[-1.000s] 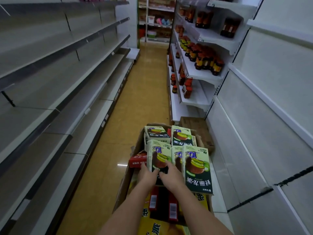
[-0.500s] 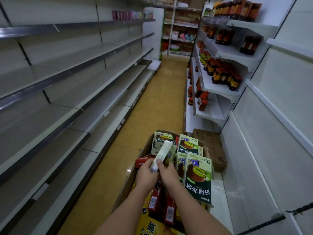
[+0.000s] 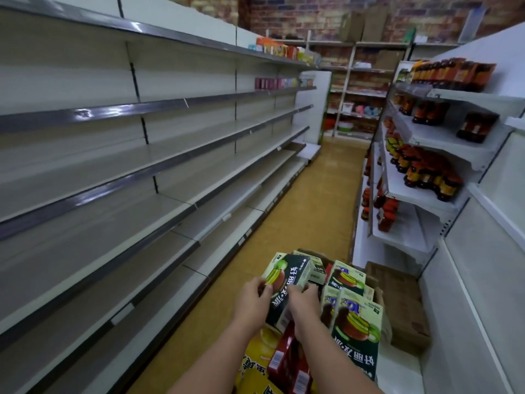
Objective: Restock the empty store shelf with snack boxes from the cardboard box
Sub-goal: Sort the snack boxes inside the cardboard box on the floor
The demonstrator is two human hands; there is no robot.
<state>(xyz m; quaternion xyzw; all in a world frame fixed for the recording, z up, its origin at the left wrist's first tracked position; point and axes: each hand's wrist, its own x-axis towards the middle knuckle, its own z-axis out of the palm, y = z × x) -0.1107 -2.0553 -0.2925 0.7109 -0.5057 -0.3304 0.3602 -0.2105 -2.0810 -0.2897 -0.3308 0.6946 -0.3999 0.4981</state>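
Both sets of fingers (image 3: 265, 287) curl around one green-and-white cardboard snack box (image 3: 287, 282): the left hand (image 3: 252, 298) pinches its near corner, the right hand (image 3: 304, 304) clasps its lower edge. The box is tilted above the open brown cardboard box (image 3: 377, 297) of similar packs. Best to level it, then carry it left onto the bare grey metal shelf (image 3: 113, 223).

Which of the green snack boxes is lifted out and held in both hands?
The tilted green box at the front left, gripped by the left hand and right hand. The other green boxes stand upright in the cardboard box, untouched.
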